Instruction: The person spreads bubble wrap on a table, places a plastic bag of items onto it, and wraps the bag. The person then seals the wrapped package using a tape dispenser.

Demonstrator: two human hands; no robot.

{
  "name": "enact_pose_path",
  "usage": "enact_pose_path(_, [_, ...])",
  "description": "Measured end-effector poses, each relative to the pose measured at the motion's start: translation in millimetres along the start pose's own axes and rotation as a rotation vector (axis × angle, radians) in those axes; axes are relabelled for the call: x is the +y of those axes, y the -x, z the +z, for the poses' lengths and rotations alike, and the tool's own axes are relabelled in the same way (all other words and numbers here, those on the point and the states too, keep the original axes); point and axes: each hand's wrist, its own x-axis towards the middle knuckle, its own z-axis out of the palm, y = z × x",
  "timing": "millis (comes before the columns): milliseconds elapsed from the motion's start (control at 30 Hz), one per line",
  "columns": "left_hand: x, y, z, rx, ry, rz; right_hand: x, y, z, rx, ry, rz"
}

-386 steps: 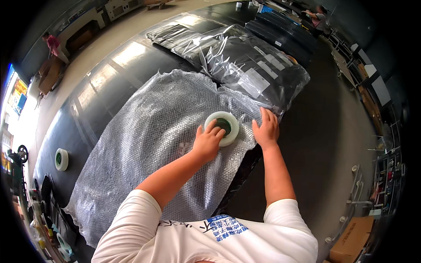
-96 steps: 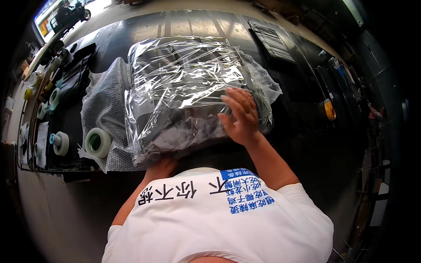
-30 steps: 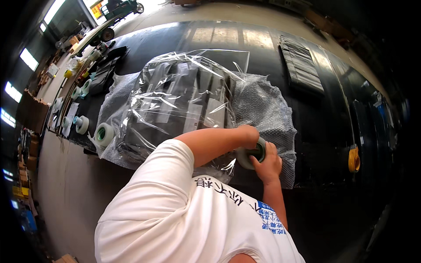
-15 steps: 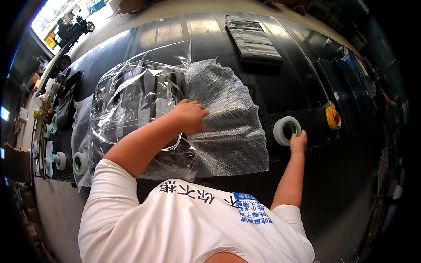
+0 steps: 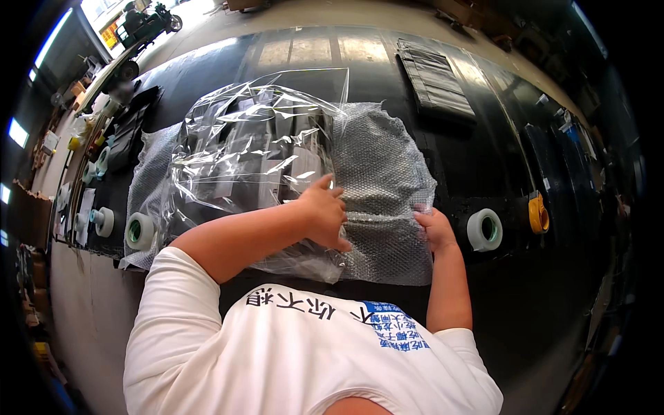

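Observation:
A sheet of bubble wrap (image 5: 387, 166) lies on the dark table. On it rests a clear plastic bag (image 5: 242, 159) with dark, flat bundles inside. My left hand (image 5: 325, 213), fingers spread, lies over the bag's right edge beside the bubble wrap. At the right edge of the sheet, my right hand (image 5: 436, 229) pinches the bubble wrap between thumb and fingers. Just right of that hand stands a roll of clear tape (image 5: 484, 230) with a green core, apart from it.
A yellow tape roll (image 5: 539, 213) sits farther right. Another clear tape roll (image 5: 140, 232) stands at the bag's left. A folded black bundle (image 5: 436, 81) lies at the far right, and dark flat pieces (image 5: 557, 162) are stacked along the right side.
My right hand has left the tape roll, moved left and taken hold of the bubble wrap's edge. My left hand has slid slightly nearer along the bag's edge, fingers spreading.

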Motion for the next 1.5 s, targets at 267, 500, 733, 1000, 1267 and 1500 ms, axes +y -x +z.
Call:
enact_pose_path(267, [-14.8,48.3,36.7,-0.021,-0.086,0.009,-152.8,95.9,194.4,-0.505,0.012,-0.553])
enact_pose_path(500, [-66.6,254.6,33.9,0.227,0.761,0.621,-140.2,130.9,358.3,-0.484,0.134,-0.501])
enact_pose_path(733, [-142.7,205.9,-32.1,0.728,0.330,-0.006,-47.5,124.2,466.0,-0.056,1.248,-0.445])
enact_pose_path(1000, [-91.4,-38.7,-2.0,0.445,-0.028,-0.385,-9.0,106.7,446.3,-0.007,1.154,-0.883])
enact_pose_path(1267, [-254.5,-15.2,-125.7,0.635,0.099,-0.378,-92.8,142.8,392.5,-0.456,0.794,-0.552])
enact_pose_path(1500, [-328.5,5.0,30.8,0.673,0.497,-0.819,-73.3,88.0,421.3,-0.979,0.654,-0.264])
